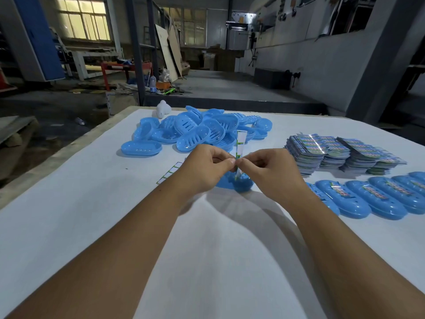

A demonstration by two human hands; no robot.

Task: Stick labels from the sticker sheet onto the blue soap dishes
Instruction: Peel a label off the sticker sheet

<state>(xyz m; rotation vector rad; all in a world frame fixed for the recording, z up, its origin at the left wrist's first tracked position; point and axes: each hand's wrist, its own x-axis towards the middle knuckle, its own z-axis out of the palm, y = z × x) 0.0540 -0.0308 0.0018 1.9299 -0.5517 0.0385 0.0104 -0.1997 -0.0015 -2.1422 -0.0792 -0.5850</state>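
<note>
Place: factory workshop
Signs: large machine, concrete floor, boards leaning on a post, dish pile, label stacks

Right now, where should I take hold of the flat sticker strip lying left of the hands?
Probably pinch the sticker strip at its near-left end, coming from the left: it lies flat on the white table, that end exposed, while the left hand covers its far end.

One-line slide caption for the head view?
Both hands pinch a sticker strip above a blue soap dish.
</note>
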